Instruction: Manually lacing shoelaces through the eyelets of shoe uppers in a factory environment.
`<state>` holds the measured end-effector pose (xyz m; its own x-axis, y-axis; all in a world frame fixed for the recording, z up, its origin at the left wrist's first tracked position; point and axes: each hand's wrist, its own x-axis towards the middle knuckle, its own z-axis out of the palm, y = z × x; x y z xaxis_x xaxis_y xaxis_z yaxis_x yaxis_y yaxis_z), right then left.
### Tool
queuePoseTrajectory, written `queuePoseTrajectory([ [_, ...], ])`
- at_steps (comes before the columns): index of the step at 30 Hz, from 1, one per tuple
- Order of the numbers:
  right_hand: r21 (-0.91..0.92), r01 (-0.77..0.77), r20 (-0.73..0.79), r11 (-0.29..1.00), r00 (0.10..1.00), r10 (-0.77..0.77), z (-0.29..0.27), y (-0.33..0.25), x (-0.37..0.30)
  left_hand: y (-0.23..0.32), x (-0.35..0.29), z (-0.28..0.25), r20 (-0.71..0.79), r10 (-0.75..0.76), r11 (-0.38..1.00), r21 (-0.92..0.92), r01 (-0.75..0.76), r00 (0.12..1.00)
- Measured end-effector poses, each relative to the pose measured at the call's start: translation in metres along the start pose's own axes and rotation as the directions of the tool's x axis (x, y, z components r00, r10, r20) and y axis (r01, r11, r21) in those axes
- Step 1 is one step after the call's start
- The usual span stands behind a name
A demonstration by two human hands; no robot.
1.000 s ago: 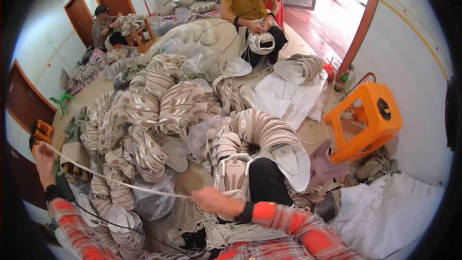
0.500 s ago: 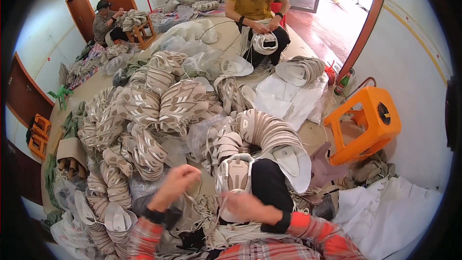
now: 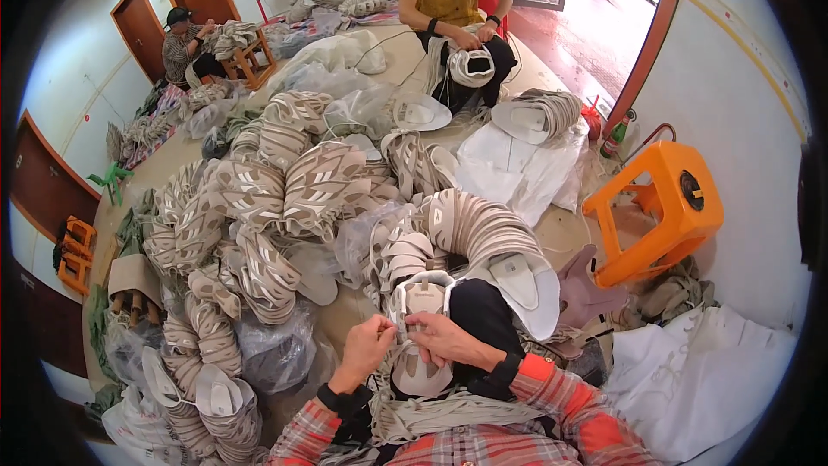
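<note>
A beige and white shoe upper [image 3: 425, 295] lies over my knee, its toe end toward me. My right hand [image 3: 448, 341] lies across its middle, with the fingers bent onto the upper along the lacing opening. Just left of the upper, my left hand [image 3: 366, 349] is closed in a pinch. What sits between those fingertips is too small to make out. A bundle of pale shoelaces [image 3: 448, 417] rests across my lap below both hands.
Nested stacks of shoe uppers [image 3: 492, 229] surround my knees, with a larger heap [image 3: 259, 185] at left. Clear plastic bags [image 3: 276, 349] lie among them. An orange stool [image 3: 660, 211] stands at right beside white sacking [image 3: 681, 371]. A co-worker [image 3: 448, 0] sits ahead handling another upper.
My left hand has moved right and up to the left edge of the upper. My right hand has risen from the toe end to its middle. The view has shifted slightly.
</note>
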<state>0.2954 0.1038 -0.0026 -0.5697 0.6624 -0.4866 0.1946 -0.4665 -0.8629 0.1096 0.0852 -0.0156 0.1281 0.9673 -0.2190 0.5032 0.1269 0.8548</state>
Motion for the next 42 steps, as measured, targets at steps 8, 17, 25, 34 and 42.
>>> queuePoseTrajectory([
  [8, 0.025, 0.004, 0.018, 1.000, 1.000, -0.005, 0.001, -0.004, -0.006, -0.007, -0.014, 0.023, -0.215, 0.530, 0.766, 0.537, -0.354, 0.820],
  [17, -0.166, -0.152, 0.231, 0.974, 0.955, 0.188, -0.016, 0.027, 0.049, -0.045, 0.012, 0.006, 0.431, -0.391, 0.494, -0.647, 0.581, 0.813],
  [25, 0.145, -0.228, 0.362, 0.963, 0.918, 0.163, -0.030, 0.001, 0.035, -0.010, 0.011, -0.009, 0.334, -0.360, 0.806, -0.358, 0.471, 0.871],
  [34, -0.893, 0.215, 0.018, 0.396, 0.895, -0.446, 0.014, 0.014, 0.023, -0.014, 0.010, -0.022, 0.326, -0.393, 0.815, -0.309, 0.489, 0.860],
  [42, 0.225, 0.457, -0.831, 0.861, 0.551, -0.075, -0.194, 0.039, -0.098, 0.032, -0.044, -0.040, -0.182, -0.185, -0.098, -0.974, -0.202, 0.966],
])
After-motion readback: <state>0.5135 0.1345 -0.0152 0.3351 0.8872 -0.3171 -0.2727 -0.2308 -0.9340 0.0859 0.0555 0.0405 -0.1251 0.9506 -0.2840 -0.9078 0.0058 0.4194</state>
